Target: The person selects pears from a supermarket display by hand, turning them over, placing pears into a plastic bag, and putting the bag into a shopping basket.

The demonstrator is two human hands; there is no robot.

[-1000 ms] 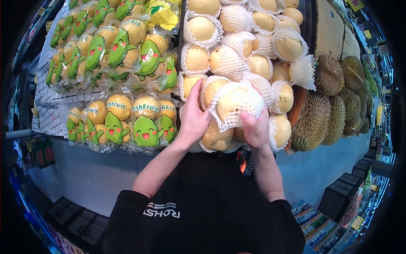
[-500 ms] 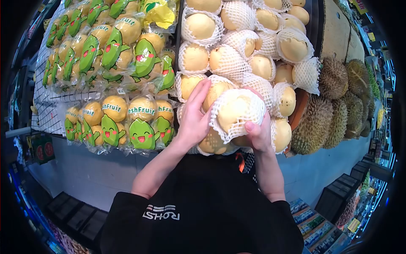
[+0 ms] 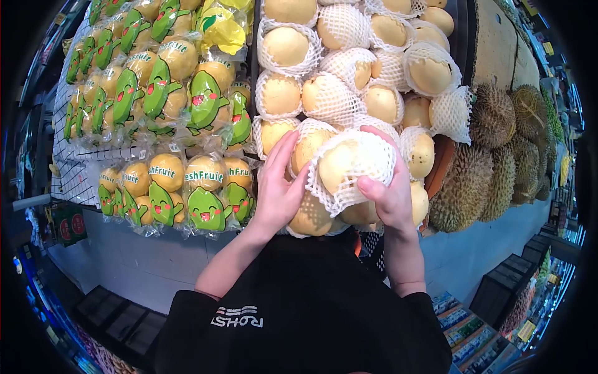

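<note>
A large pale yellow melon-like fruit (image 3: 338,167) in a white foam net is raised over the display, its bare skin facing up and left. My right hand (image 3: 387,192) grips it from the right, thumb across the front and fingers over the far side. On the other side, my left hand (image 3: 277,190) has its fingers stretched out, and its thumb tip reaches the net's left edge. Beneath lie more netted fruits, among them one fruit (image 3: 311,215) just below the held one. Another netted fruit (image 3: 309,144) sits beyond my left thumb.
Bagged yellow fruits (image 3: 163,171) with green cartoon prints fill the left side. Rows of netted fruits (image 3: 286,47) extend away in the middle. Spiky durians (image 3: 461,187) are piled at the right, beside cardboard (image 3: 495,47). Dark crates (image 3: 118,318) stand low on the left.
The held fruit and my right hand have shifted slightly right. My left hand has moved a little left and down, its fingers more spread. The view has tilted slightly.
</note>
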